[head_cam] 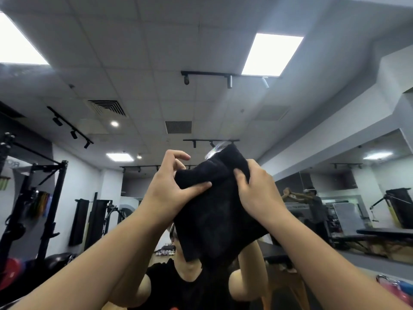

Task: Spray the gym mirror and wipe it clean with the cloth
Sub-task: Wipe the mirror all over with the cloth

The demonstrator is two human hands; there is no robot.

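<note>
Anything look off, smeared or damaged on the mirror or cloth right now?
Nothing looks damaged or spilled. Both hands, left and right, hold the black cloth up against the mirror. One pale streak shows on the glass just above the cloth's top edge, possibly unwiped spray.

- The black cloth (220, 211) is covering the reflected face and most of the head of the person in the mirror (138, 104), leaving only the neck and a black top showing below it.
- The left hand (166, 186) is hiding its fingertips behind the cloth's upper fold; only the thumb is lying plainly on the front.
- The right hand (257, 191) is blocking the cloth's right edge.
- Both forearms are running off the bottom edge.
- A pink object (393, 287) at the bottom right corner is being cut off and is too blurred to identify.
- A small reflected figure (312, 202) at the right is too tiny to make out.
- Whether the cloth is touching the glass is staying unclear.
</note>
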